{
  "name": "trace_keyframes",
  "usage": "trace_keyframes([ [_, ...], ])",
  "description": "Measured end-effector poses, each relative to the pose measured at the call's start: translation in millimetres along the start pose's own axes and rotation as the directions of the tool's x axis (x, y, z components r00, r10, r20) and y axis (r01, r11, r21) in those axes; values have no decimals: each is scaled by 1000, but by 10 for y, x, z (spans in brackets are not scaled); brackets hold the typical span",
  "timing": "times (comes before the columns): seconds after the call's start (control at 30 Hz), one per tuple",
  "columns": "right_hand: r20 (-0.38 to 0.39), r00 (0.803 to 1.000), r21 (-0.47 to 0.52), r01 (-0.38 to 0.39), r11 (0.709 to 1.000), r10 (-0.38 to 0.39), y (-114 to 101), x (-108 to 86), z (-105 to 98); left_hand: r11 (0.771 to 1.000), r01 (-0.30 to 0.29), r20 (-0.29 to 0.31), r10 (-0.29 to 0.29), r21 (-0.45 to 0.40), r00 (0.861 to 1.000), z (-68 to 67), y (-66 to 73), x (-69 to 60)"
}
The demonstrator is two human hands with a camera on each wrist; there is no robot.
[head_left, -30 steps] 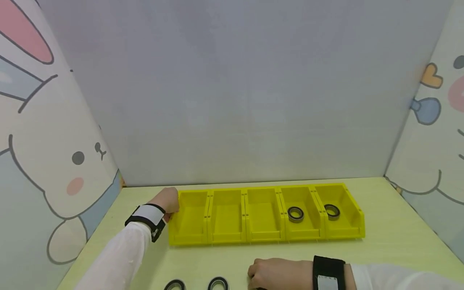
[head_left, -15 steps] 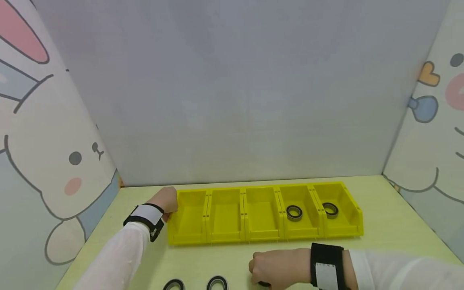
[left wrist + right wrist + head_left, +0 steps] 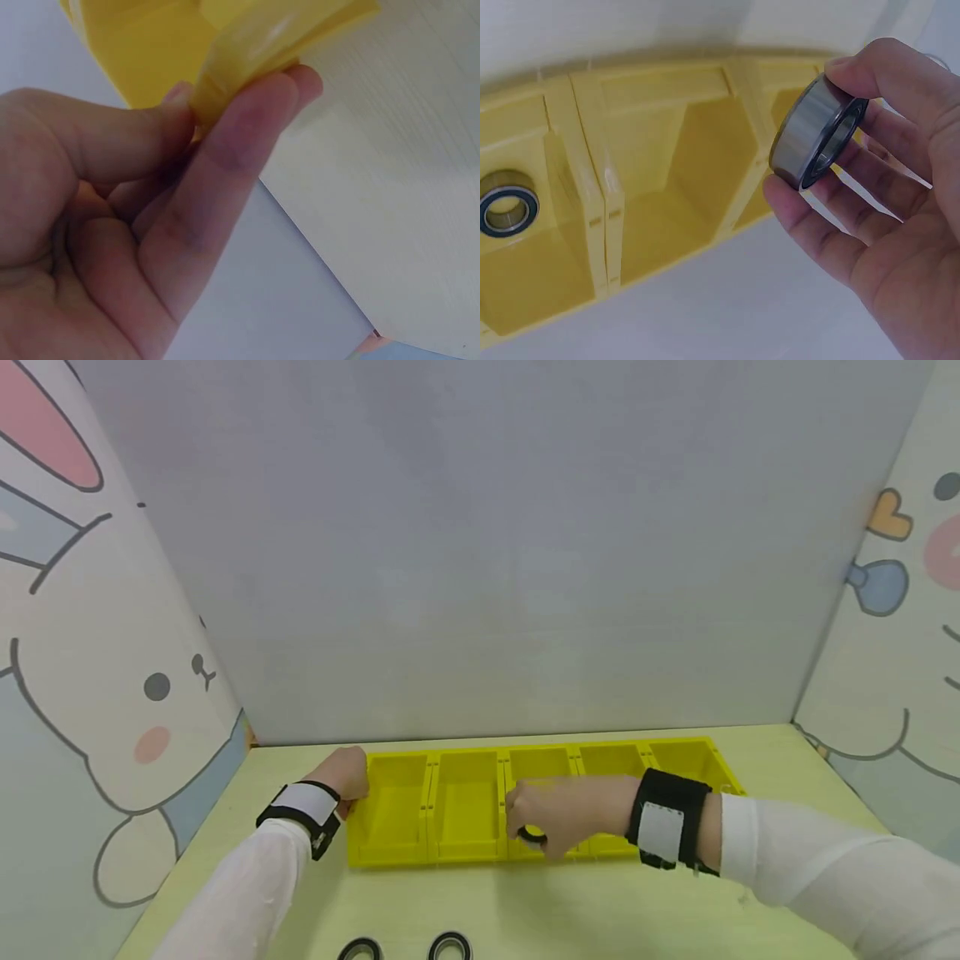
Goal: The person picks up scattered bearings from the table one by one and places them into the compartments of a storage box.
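Note:
A row of joined yellow bins (image 3: 465, 852) stands at the back of the table. My left hand (image 3: 345, 774) pinches the left side wall of the leftmost bin between thumb and fingers; the left wrist view shows that yellow wall (image 3: 247, 56) in the grip. Over the front of the middle bin, my right hand (image 3: 558, 814) pinches a ball bearing (image 3: 817, 131), a steel ring with a dark seal, by its rim. One bearing (image 3: 508, 204) lies inside a neighbouring bin in the right wrist view. In the head view, my right hand and forearm hide parts of the right-hand bins.
Two more bearings, a left one (image 3: 360, 948) and a right one (image 3: 450, 946), lie on the pale table (image 3: 420, 902) at the near edge of the view. A grey wall (image 3: 510, 568) rises behind the bins. Printed panels flank the table on both sides.
My right hand has lifted the bearing off the table and moved it forward to the middle bin. My left hand keeps its grip on the leftmost bin.

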State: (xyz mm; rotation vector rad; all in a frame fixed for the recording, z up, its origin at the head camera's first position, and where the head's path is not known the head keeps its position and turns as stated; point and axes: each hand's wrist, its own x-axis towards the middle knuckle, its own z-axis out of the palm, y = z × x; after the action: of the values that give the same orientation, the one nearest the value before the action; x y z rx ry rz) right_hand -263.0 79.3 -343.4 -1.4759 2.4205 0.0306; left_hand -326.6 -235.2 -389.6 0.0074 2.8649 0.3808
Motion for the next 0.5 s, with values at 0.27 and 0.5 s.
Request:
trace_keyframes([
  [0.27, -124, 979, -57, -172, 983, 164, 486, 205, -107, 1000, -11, 5, 10, 12, 1000, 16, -15, 46],
  [0.5, -162, 968, -27, -196, 980, 189, 727, 381, 94, 1000, -9, 4, 9, 11, 1000, 15, -31, 37],
])
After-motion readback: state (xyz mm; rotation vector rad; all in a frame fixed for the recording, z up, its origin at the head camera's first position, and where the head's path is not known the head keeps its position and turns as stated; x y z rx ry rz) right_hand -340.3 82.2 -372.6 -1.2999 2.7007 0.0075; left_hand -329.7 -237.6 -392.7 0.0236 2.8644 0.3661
